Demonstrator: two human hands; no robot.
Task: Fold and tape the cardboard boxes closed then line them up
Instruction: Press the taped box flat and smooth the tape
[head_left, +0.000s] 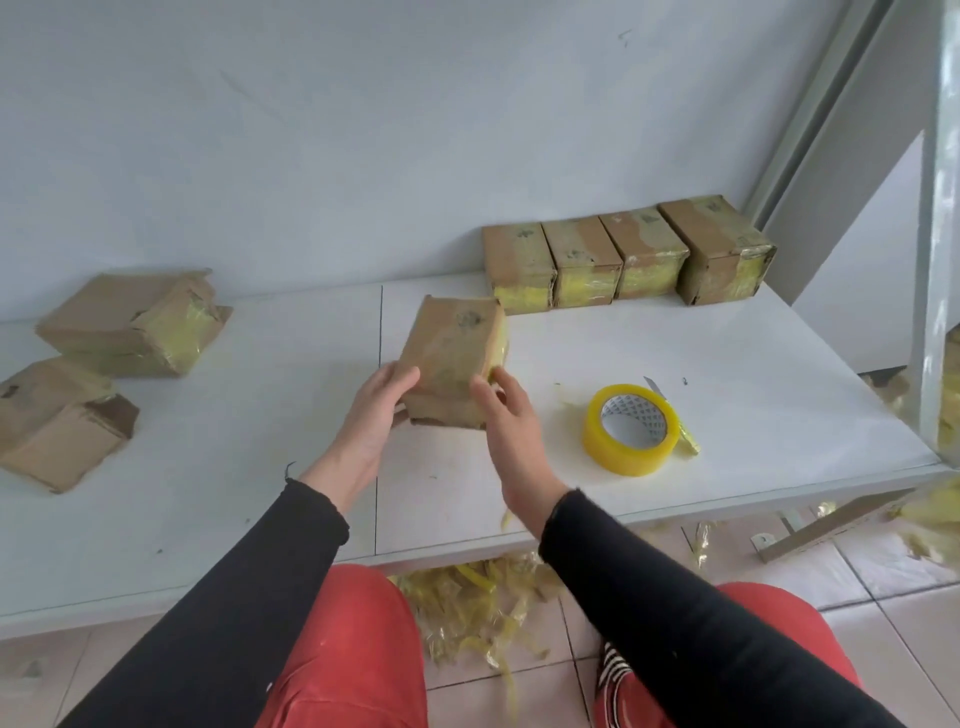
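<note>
Now the box (453, 358) sits between my palms, tilted up over the middle of the bench (727, 364), its near end low and its far end raised. My left hand (376, 410) cups the near left corner with fingers curled against the side; my right hand (506, 415) lies along the right edge with fingers fairly straight, touching, and I cannot tell if the thumb wraps under. Yellowish tape already shows on its right face. I judge it light and stiff enough to carry by opposite sides, though the taped faces may be slick, so bare cardboard edges are the better hold. Four taped boxes (628, 257) stand in a row at the wall, well apart to the right. The tape roll (631, 428) lies just right of my right hand. Two more boxes (93, 364) wait at the left, flaps loose.
</note>
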